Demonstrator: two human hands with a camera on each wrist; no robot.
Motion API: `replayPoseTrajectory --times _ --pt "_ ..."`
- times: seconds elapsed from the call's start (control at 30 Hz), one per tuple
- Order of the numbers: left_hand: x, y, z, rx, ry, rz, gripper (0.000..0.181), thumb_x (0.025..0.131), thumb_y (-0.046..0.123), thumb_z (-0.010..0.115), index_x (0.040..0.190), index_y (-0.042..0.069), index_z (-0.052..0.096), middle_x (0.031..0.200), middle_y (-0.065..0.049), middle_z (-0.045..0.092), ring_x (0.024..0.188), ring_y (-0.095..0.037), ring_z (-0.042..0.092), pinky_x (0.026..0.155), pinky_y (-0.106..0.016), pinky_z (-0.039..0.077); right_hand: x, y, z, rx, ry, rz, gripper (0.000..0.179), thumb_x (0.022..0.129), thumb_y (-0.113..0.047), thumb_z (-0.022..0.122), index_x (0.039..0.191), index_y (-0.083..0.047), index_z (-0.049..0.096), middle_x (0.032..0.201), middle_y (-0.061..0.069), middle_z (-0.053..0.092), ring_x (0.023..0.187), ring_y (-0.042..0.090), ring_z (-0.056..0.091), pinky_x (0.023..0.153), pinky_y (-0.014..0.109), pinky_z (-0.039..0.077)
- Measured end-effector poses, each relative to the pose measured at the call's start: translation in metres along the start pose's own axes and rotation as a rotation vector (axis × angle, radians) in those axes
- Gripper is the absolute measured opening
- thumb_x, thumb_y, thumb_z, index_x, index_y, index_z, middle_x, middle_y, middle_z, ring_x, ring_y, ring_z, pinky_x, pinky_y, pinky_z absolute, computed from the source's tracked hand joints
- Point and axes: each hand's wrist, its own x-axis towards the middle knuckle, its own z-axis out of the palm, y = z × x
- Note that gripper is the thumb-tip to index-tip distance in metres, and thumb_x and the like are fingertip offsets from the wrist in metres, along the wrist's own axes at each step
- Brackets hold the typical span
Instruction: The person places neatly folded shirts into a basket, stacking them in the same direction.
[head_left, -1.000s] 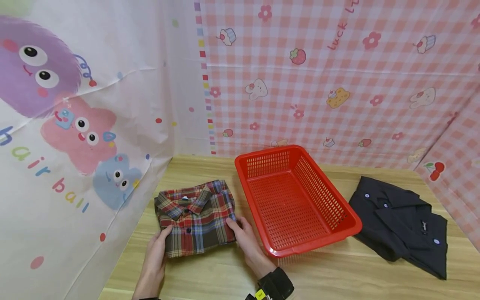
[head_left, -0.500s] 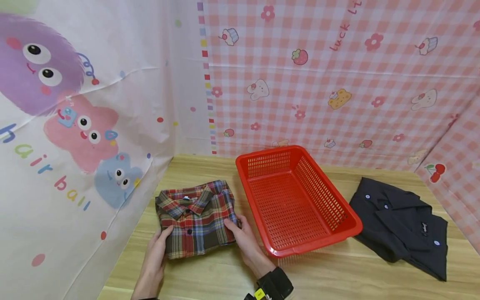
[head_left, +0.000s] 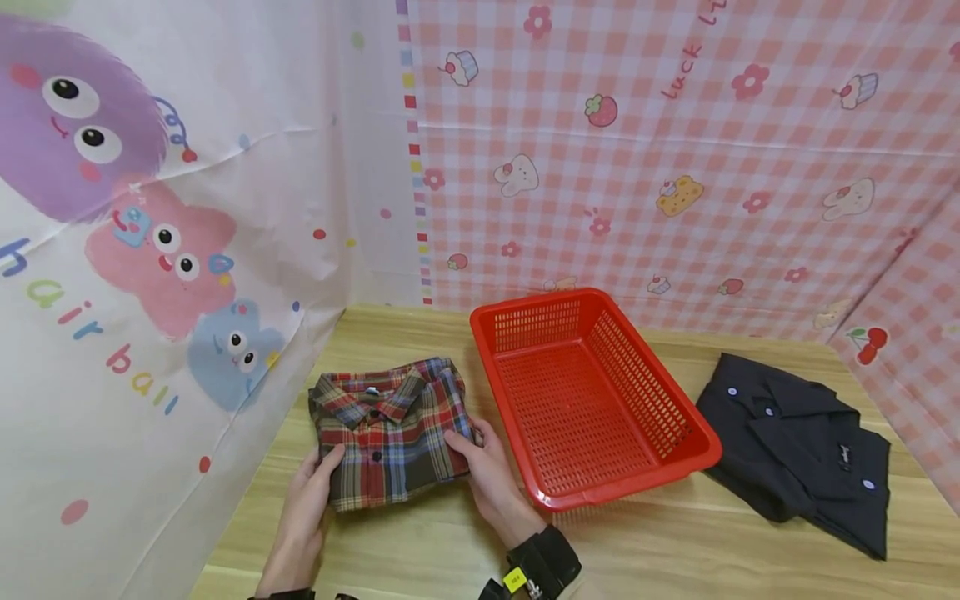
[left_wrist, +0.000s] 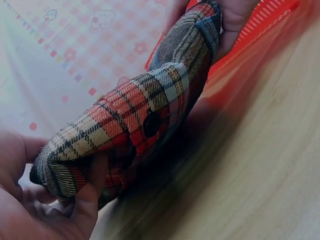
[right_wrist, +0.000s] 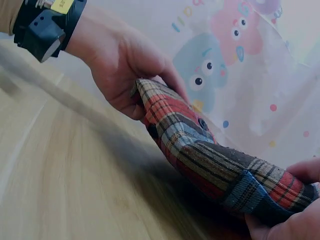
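A folded plaid shirt [head_left: 397,442] in red, blue, brown and cream, collar facing up, is at the left of the table in the head view. My left hand [head_left: 306,500] grips its left side, thumb on top and fingers underneath. My right hand [head_left: 491,475] grips the right side the same way. In the left wrist view the left hand [left_wrist: 45,200] pinches the layered cloth near a black button. The right wrist view shows the right hand [right_wrist: 292,220] at the other end. The shirt's near edge is raised above the table, with shadow below it.
A red plastic basket [head_left: 525,475] with perforated walls stands just right of the shirt, nothing in it. Beyond it lies a folded dark shirt [head_left: 802,450] with light buttons. Printed cloths hang behind and at the left of the wooden table [head_left: 637,558].
Both hands keep their grip on the plaid shirt. The right thumb has shifted slightly left and up on the cloth. The head view has moved slightly.
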Motion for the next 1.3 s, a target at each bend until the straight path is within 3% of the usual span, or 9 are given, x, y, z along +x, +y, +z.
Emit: replayPoseTrajectory --times 0.17,0.4,0.8,1.3 --pt "-0.003 0.006 -0.002 0.019 -0.009 0.016 0.074 0.094 0.048 0.048 0.150 0.004 0.025 0.144 -0.010 0.034 0.125 -0.018 0.034 0.107 -0.033 0.026 -0.004 -0.006 0.004 0.055 -0.018 -0.020 0.054 0.087 -0.017 0.065 0.132 0.001 0.040 0.120 0.014 0.058 0.095 0.016 0.060 0.077 0.026 0.050" --pt "-0.009 0.016 -0.008 0.021 0.001 0.040 0.068 0.094 0.046 0.050 0.145 0.005 0.033 0.121 0.007 0.047 0.103 0.001 0.048 0.086 -0.013 0.040 -0.010 -0.015 0.009 0.098 -0.058 -0.021 0.055 0.087 -0.016 0.066 0.132 0.000 0.040 0.114 0.007 0.062 0.093 0.015 0.061 0.074 0.027 0.051" --pt "-0.021 0.036 -0.002 -0.006 -0.001 0.049 0.071 0.090 0.051 0.052 0.145 0.010 0.035 0.127 0.007 0.045 0.113 -0.003 0.043 0.089 -0.014 0.039 -0.020 -0.040 0.011 0.108 -0.072 -0.020 0.055 0.087 -0.014 0.065 0.134 -0.003 0.039 0.116 0.006 0.059 0.096 0.015 0.059 0.076 0.026 0.050" --pt "-0.031 0.048 0.005 -0.032 0.000 0.100 0.069 0.091 0.049 0.052 0.145 0.009 0.036 0.130 0.003 0.043 0.114 -0.007 0.043 0.088 -0.016 0.040 -0.025 -0.057 0.006 0.074 -0.137 -0.052 0.058 0.087 -0.017 0.066 0.136 -0.004 0.039 0.119 0.009 0.058 0.099 0.017 0.058 0.078 0.027 0.050"
